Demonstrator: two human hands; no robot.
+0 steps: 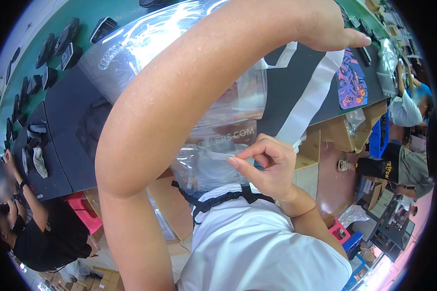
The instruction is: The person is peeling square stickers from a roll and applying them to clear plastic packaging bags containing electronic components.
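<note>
My left arm crosses the picture from the lower left to the upper right. At its end, my left hand (332, 31) is stretched over the table's far right, with one finger extended and the others largely hidden. A long white strip (306, 97) runs from just under it toward my right hand; whether the left hand touches it I cannot tell. In front of my waist, my right hand (269, 165) pinches a small translucent strip (219, 155) between thumb and fingertip. Behind that strip is a clear plastic bag (233, 123) with pale printing. My left arm covers part of the plastic.
Glossy clear plastic (131, 53) spreads over the dark table mat (63, 131). Several black devices (70, 56) stand on the green surface at the far left. A colourful patterned card (350, 82) lies at the right, above an open cardboard box (361, 128). Other people are on both sides.
</note>
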